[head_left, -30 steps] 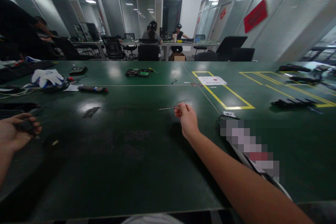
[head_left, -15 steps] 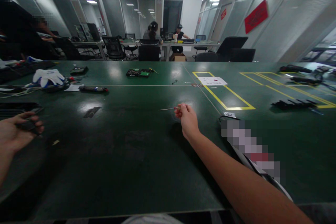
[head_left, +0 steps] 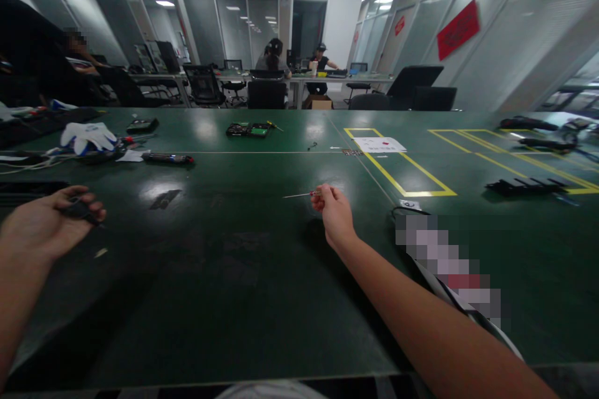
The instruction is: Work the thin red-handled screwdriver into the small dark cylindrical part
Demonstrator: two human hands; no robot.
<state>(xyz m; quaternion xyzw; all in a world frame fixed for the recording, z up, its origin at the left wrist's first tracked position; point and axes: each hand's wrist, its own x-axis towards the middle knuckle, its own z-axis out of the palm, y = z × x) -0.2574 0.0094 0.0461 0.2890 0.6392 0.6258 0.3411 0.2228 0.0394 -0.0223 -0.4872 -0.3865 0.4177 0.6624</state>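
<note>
Pinching a thin red-handled tool (head_left: 302, 194), the right hand (head_left: 334, 215) kept a narrow grip on it just above the green counter (head_left: 262, 262). Over the counter's left edge, the left hand (head_left: 44, 224) curled its grip around a small dark object (head_left: 79, 211).

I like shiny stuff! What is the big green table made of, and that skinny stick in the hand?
The table top looks like a dark green rubbery or vinyl mat, smooth and semi-glossy: ceiling lights reflect in soft patches. The skinny tool pinched by the right hand seems to be a thin metal shaft, pale and glinting, with a red handle, probably plastic. It is too small to be sure.
</note>
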